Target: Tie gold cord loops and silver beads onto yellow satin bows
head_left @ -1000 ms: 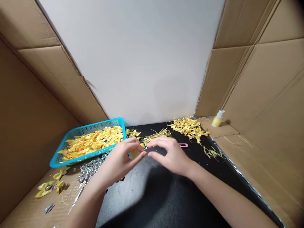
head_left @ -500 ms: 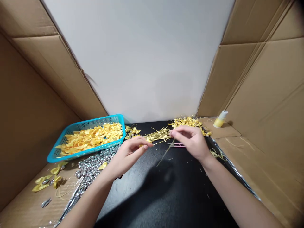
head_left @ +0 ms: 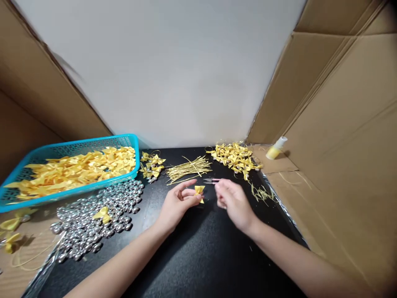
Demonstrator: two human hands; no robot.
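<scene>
Between the thumb and fingers of my left hand [head_left: 178, 205] is a small yellow ribbon bow [head_left: 199, 191]. My right hand [head_left: 234, 203] is closed in a pinch just to the right of it; whatever its fingertips hold is too small to make out. Behind that hand lies a pair of pink-handled thread snips [head_left: 212, 181], partly covered by the fingers. A bundle of gold cords [head_left: 189, 169] rests on the black table beyond both hands.
On the left stands a turquoise basket [head_left: 136, 159] of yellow bows, with silver beads [head_left: 93, 223] spread before it. Finished-looking bows with beads [head_left: 234, 157] are heaped at the back right. Near them are cord scraps [head_left: 263, 193] and a small bottle [head_left: 276, 149] on cardboard.
My view has turned right. My left hand now shows the bow upright in its fingertips. My right hand has lowered; the cord that hung from it no longer shows clearly.
</scene>
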